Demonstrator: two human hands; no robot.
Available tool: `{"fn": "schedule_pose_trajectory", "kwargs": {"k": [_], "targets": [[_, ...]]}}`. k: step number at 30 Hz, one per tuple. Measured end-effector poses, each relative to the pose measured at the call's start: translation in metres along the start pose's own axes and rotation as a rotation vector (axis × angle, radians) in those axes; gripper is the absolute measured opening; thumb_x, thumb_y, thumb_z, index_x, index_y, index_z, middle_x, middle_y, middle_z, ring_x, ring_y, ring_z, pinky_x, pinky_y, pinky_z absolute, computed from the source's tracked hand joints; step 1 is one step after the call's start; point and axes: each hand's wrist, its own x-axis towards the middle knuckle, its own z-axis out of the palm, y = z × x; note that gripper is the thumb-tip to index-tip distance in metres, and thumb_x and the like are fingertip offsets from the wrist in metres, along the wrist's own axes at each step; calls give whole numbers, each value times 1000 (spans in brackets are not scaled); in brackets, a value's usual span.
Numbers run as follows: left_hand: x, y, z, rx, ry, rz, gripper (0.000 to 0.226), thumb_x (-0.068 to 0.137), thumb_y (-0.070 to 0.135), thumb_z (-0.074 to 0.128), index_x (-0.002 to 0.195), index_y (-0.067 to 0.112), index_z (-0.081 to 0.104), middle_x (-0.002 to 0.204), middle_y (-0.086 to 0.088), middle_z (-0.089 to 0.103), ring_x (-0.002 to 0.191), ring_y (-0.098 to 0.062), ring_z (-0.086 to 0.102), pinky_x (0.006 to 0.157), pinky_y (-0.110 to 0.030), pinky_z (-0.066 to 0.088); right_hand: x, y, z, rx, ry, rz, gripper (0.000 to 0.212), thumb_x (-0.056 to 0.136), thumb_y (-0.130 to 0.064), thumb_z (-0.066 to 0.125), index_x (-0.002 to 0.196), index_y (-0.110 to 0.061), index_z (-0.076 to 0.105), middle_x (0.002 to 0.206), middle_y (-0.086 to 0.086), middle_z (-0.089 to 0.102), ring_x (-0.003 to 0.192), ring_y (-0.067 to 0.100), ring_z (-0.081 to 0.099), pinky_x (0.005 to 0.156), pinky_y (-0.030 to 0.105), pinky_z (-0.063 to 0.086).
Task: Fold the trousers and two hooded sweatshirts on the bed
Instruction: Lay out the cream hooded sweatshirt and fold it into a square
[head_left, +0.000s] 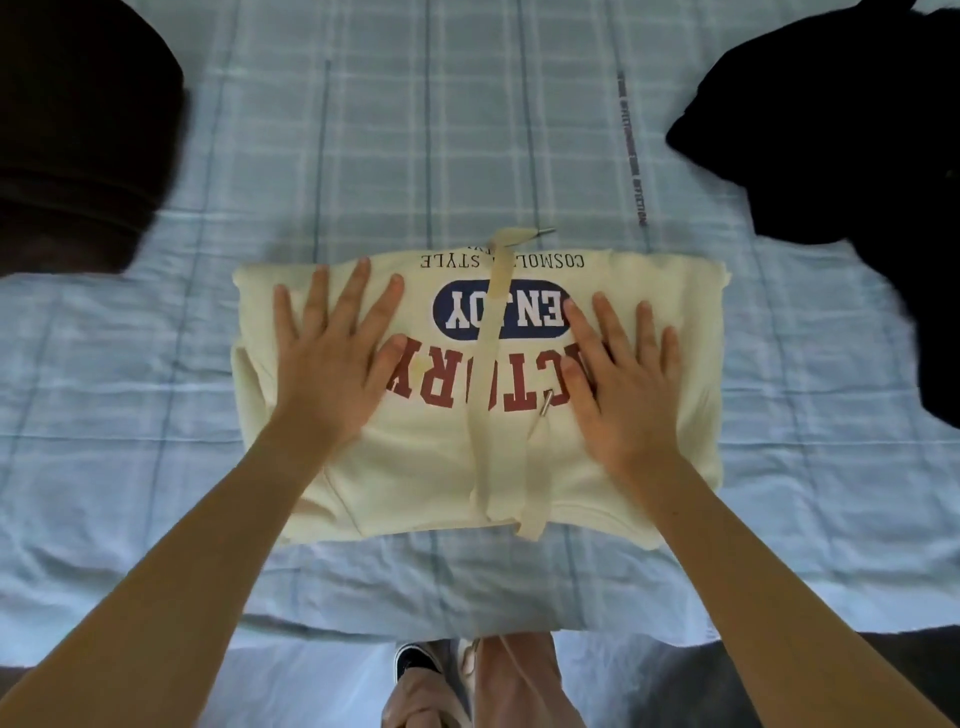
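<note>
A cream hooded sweatshirt with red and blue lettering lies folded into a rectangle in the middle of the bed. Its two flat drawstrings run down the front. My left hand lies flat with spread fingers on the sweatshirt's left half. On the right half, my right hand presses flat the same way. A dark brown garment sits at the far left. At the far right lies a black garment. Which of these dark garments is the trousers I cannot tell.
The bed is covered by a pale blue checked sheet. Its near edge runs below the sweatshirt, with my legs and a shoe on the floor beneath.
</note>
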Motion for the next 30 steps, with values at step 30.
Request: {"fn": "schedule_pose_trajectory", "kwargs": {"k": [30], "targets": [[-96, -27, -5, -984, 87, -709, 83, 82, 40, 74, 149, 41, 26, 143, 0, 35, 127, -21, 35, 98, -29, 27, -22, -136, 12, -11, 6, -218, 58, 101, -49, 24, 157, -40, 16, 167, -3, 14, 154, 35, 0, 119, 66, 3]]}}
